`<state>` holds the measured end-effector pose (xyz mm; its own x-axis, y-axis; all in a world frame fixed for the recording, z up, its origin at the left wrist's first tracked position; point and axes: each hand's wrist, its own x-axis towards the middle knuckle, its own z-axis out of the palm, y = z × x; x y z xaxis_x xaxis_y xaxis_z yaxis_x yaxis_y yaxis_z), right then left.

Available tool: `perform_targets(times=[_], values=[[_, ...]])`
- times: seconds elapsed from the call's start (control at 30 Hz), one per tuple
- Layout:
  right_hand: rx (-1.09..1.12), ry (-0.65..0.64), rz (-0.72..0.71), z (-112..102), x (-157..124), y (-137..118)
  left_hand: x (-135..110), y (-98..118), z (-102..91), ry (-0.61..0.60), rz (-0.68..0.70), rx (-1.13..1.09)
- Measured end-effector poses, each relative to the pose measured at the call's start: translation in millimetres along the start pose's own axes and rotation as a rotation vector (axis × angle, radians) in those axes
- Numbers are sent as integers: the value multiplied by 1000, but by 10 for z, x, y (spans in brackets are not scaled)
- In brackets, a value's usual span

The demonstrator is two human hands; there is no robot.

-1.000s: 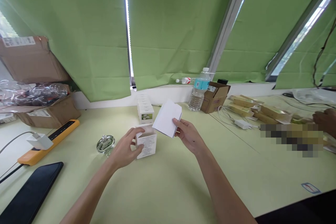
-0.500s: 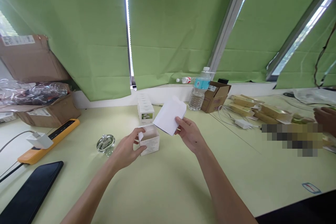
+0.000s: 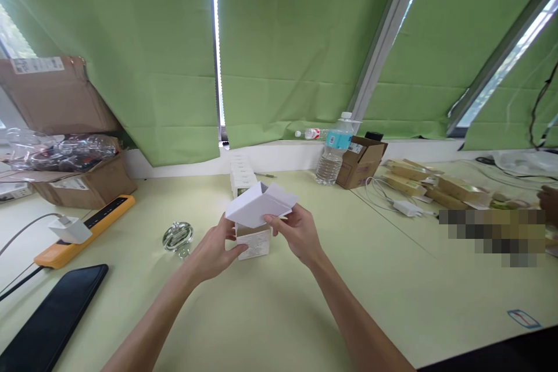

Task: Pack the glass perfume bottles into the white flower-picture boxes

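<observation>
Right fingers: close together, pressed on the lower edge of a folded white card (image 3: 260, 204), held by the right hand (image 3: 296, 233).
Left fingers: curled beneath the card, just above the rim of an open white carton (image 3: 253, 243); whether they grip the card, the carton or both is hidden.
Left hand (image 3: 213, 254): beside the carton, its thumb reaching toward the carton's printed front.
Card: bent into a shallow V, held above the carton's open top.
Carton: on the pale green desk (image 3: 370, 302), between the hands.
Behind: a row of white boxes (image 3: 241, 174), partly hidden by the card.
Left of the hands: a glass stopper (image 3: 177, 238), an orange power strip (image 3: 89, 231) and a black phone (image 3: 54, 317).
Right: a water bottle (image 3: 333, 154), a small cardboard box (image 3: 360, 163), tan boxes (image 3: 444, 189) and a co-worker's hand (image 3: 548, 203) at the frame edge.
</observation>
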<state>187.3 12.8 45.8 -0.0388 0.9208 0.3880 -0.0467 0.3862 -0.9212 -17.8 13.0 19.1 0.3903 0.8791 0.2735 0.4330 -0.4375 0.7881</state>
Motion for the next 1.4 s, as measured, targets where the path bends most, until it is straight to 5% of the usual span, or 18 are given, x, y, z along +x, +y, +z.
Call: perform_targets(times=[0.47,1.0,1.4], values=[[-201,75,-56,-134,42,-22,0,53,-25,-12,-8,-143],[-279,51,-77,-79,-5,-62,90,54,40,183,-33,-299],[-377,55,-144,-32,-18,-74,58,126,72,289,-39,-197]])
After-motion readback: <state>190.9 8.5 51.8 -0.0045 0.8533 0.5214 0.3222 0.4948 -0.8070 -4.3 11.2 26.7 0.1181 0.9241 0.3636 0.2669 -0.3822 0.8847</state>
